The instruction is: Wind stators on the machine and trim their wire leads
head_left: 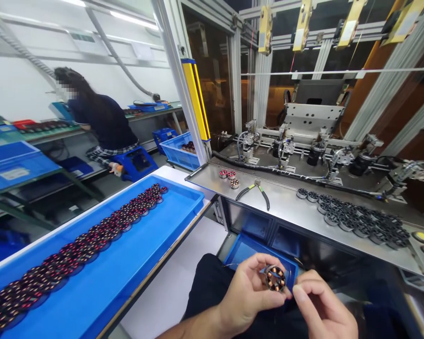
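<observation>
My left hand [245,289] holds a small round motor stator [275,278] with copper windings between thumb and fingers, low in the middle of the view. My right hand [321,303] is closed in a pinch right beside the stator, touching its right edge; a thin wire may run from it, too fine to be sure. Both hands hover over my lap, above a small blue bin [245,252] under the bench.
A long blue tray [144,245] at left carries a row of several wound stators [92,240]. The steel bench [286,207] holds three stators [229,176], side cutters [254,190] and several dark rotor rings [360,221]. A machine stands behind. A seated person [99,122] works at far left.
</observation>
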Tool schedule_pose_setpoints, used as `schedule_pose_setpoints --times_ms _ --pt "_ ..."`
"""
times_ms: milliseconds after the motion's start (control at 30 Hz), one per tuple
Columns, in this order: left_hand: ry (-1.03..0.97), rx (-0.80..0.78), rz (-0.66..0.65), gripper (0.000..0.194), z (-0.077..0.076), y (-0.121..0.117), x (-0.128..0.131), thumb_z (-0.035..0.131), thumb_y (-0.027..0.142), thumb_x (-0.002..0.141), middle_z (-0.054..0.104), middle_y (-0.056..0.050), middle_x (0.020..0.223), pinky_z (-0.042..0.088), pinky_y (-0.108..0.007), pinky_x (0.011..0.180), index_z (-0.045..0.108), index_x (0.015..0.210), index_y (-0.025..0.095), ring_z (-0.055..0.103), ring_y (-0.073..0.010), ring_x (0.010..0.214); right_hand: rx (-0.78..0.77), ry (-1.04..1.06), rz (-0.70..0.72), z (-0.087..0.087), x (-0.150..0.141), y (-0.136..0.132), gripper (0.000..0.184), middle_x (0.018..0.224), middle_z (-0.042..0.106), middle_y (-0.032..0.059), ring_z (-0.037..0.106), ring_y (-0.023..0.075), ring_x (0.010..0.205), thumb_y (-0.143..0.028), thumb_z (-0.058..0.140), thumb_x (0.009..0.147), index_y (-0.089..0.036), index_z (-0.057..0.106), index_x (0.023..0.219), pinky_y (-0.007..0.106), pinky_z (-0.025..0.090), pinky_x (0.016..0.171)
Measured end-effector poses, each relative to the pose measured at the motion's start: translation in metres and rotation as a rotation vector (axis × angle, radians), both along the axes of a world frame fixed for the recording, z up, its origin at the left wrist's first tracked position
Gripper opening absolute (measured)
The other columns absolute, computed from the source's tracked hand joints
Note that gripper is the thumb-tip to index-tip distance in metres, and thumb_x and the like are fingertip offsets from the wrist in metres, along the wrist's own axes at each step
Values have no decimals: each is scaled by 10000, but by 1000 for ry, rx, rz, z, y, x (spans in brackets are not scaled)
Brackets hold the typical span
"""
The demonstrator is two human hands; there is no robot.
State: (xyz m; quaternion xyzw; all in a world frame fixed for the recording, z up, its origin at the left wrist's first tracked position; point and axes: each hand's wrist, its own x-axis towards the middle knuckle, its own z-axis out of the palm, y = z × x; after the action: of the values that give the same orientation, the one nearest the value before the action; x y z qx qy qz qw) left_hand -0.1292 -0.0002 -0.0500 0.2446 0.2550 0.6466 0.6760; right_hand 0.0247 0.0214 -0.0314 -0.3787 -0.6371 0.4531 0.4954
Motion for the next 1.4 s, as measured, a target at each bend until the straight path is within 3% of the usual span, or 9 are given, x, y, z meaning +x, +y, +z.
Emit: schedule_pose_setpoints --times_ms 300,367,467,567,733,867,1100,1233,1400 --pt "135 44 2 458 5 1 -4 939 194 556 761 -58 913 537 -228 741 764 978 168 687 -118 735 -415 130 115 -45 21 11 328 712 590 35 585 184 725 -463 624 895 -187 638 718 282 528 701" --pt "236 86 29 443 8 0 -7 909 159 604 734 -67 964 532 -243 798 766 1022 183 680 -128 806 -308 107 21 -42 31 14 210 898 661 66 643 211 848 -408 692 855 -206 686 911 283 547 759" --pt "382 211 114 479 10 -3 -9 878 91 613 658 -71 1084 527 -264 857 766 1060 225 656 -159 928 -36 34 -84 -21 37 17 362 1304 581 103 571 289 1210 -303 801 749 -263 652 1077 340 509 964" --pt "435 275 103 515 11 -5 -7 857 58 622 625 -61 1069 536 -261 840 757 1088 255 649 -165 938 55 -123 65 3 27 19 296 1405 529 117 475 338 1332 -326 810 729 -262 656 974 429 443 1059" --pt "406 293 97 530 11 -7 -7 859 63 626 639 -69 1088 542 -287 875 754 1104 267 659 -199 1001 -265 -21 156 -3 7 16 251 1373 579 107 571 305 1237 -429 660 876 -219 625 744 410 504 1001" --pt "375 256 97 507 11 -7 -11 834 46 658 649 -76 1115 536 -298 914 752 1107 267 667 -208 1038 -494 167 77 -21 6 12 255 1275 635 134 676 281 1052 -470 648 885 -217 670 868 416 560 925" --pt "470 288 102 521 14 -8 -10 800 14 652 658 -79 1094 540 -279 838 751 1106 265 668 -197 970 -131 14 161 3 10 17 163 1303 631 130 589 303 1236 -349 770 791 -249 723 911 346 540 958" --pt "464 272 84 522 17 -8 -10 802 7 631 662 -73 1066 532 -253 821 762 1085 263 656 -179 953 -237 -20 -24 4 2 17 295 1238 670 128 658 273 1102 -450 728 821 -198 692 672 311 564 893" --pt "392 241 125 520 17 -5 -13 788 -8 638 662 -62 1072 535 -243 821 767 1072 277 659 -148 911 -306 307 -75 -14 2 16 292 1156 719 133 705 256 1006 -502 708 827 -220 756 887 302 620 776"
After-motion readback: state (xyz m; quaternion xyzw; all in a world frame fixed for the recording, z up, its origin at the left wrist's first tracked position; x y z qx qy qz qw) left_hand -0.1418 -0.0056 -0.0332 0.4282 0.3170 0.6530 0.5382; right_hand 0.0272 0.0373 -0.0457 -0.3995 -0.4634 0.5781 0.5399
